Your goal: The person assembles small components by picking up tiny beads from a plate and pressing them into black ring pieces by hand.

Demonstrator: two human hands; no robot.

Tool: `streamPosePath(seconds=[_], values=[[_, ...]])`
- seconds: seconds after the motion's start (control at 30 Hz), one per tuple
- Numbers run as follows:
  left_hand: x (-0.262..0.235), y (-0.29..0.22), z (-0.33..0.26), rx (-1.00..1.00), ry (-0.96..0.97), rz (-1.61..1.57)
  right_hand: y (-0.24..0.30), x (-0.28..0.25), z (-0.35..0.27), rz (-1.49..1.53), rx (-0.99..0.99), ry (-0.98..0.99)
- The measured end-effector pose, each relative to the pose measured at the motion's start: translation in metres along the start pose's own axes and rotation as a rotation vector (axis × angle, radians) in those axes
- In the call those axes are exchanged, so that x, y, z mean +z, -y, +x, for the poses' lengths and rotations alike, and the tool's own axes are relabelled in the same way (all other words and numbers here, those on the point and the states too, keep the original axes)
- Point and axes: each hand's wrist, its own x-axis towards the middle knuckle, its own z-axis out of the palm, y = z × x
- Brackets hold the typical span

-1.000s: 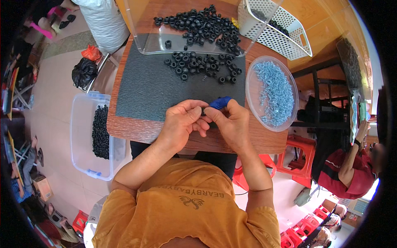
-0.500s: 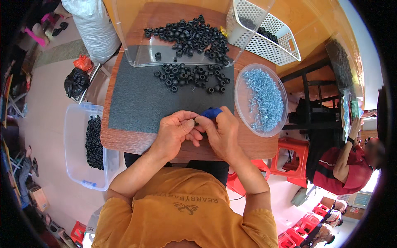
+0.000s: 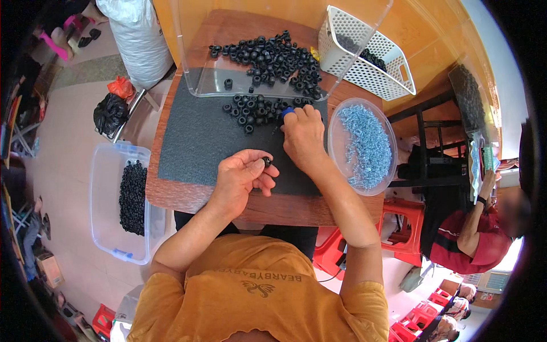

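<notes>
My left hand (image 3: 242, 179) is closed over the near edge of the mat, pinching a small, round, shiny black piece (image 3: 266, 162) between thumb and forefinger. My right hand (image 3: 305, 137) reaches to the near pile of black pieces (image 3: 250, 108), palm down with its fingers bent together. Something blue (image 3: 287, 112) shows at its forefinger tip; whether worn or held, I cannot tell. What lies beneath these fingertips is hidden. The pieces look like rounded beads or caps with holes, and they rest on a dark grey mat (image 3: 194, 131).
A clear tray (image 3: 199, 94) with more black pieces stands at the table's far side, before a white perforated basket (image 3: 364, 71). On the right is a round tub (image 3: 334, 142) of small pale-blue pieces. Left of the table sits a clear bin (image 3: 105, 211) holding black pieces.
My right hand has moved away from the left, forward to the near pile. My left hand stays near its place, the black piece now showing in its fingertips.
</notes>
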Motion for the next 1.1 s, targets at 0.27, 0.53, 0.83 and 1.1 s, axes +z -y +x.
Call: streamPosePath(seconds=[0.27,0.53,0.83,1.1], values=[[0.002,-0.002,0.002,-0.009,0.004,-0.015,0.008,-0.024,-0.013,0.34,0.136,-0.04],[0.016,0.007,0.006,0.091,-0.064,-0.083,0.057,-0.031,-0.038,0.773,0.417,-0.208],[0.026,0.014,-0.002,0.195,-0.205,-0.043,0.069,-0.031,-0.045,0.463,0.138,-0.336],[0.022,0.021,-0.01,0.31,-0.167,0.1,0.065,-0.056,-0.042,0.519,0.077,-0.146]])
